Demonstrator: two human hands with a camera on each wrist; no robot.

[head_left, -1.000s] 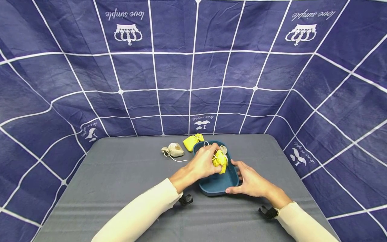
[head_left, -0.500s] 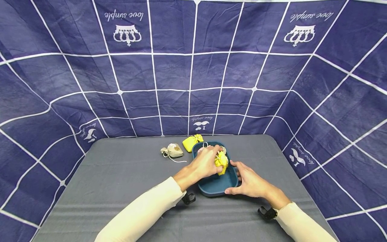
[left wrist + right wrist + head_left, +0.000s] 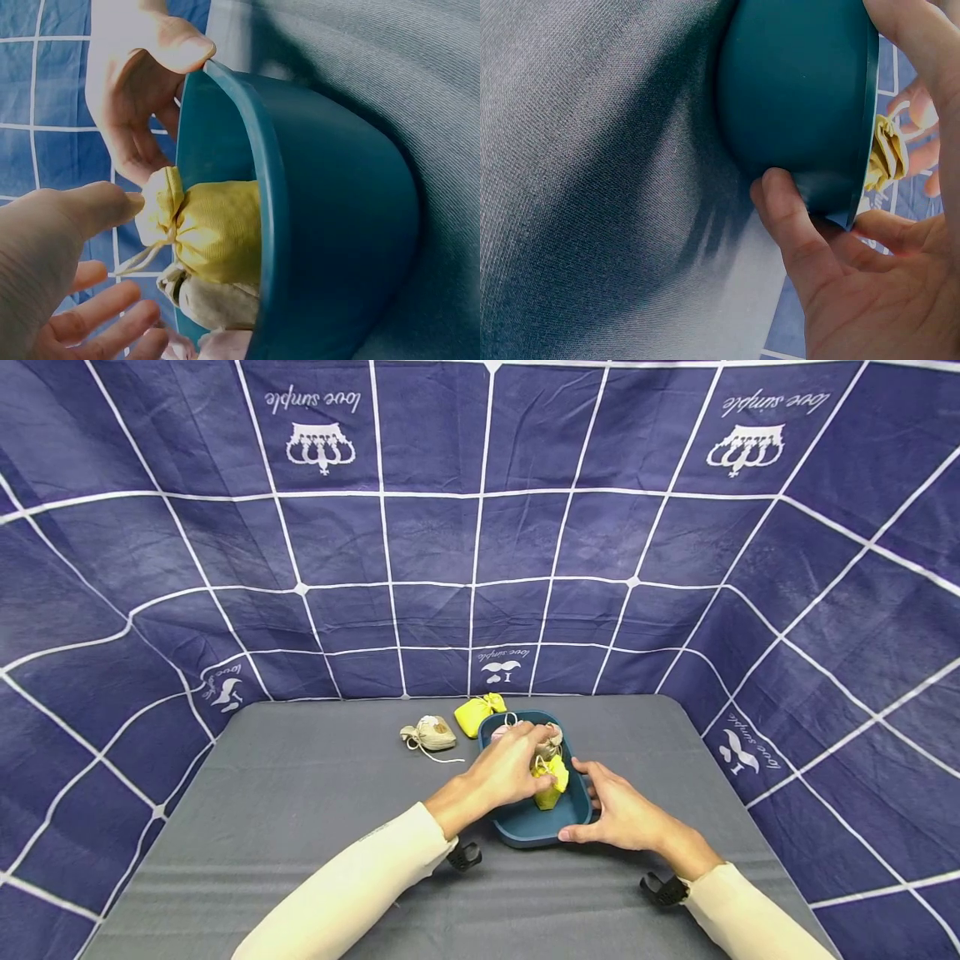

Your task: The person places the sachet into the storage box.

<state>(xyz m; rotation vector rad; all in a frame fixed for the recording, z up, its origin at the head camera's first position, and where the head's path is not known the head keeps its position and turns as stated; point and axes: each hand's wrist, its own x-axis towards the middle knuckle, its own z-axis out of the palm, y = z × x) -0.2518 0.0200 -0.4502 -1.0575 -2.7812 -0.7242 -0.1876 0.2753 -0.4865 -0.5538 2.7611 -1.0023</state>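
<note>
A deep blue tub (image 3: pixel 525 837) stands on the table. Inside it a yellow drawstring pouch (image 3: pixel 217 229) sits with its gathered neck up, beside a beige pouch (image 3: pixel 221 306) and a pinkish one (image 3: pixel 226 345). My left hand (image 3: pixel 504 770) is over the tub, its thumb tip right at the yellow pouch's ruffled top and its other fingers spread apart from it. My right hand (image 3: pixel 626 810) holds the tub's right side, thumb at the rim near the front corner and fingers curled against the outer wall.
Just left of the tub's far end lies another yellow pouch (image 3: pixel 471 717). Farther left a beige pouch (image 3: pixel 433 733) rests with its cord trailing on the grey tabletop (image 3: pixel 300 810). A blue grid-patterned cloth (image 3: pixel 435 543) hangs behind and at the sides.
The yellow pouch in my left hand has gone lower into the tub, toward its near end, and my fingers have loosened from it. The right hand has stayed on the tub.
</note>
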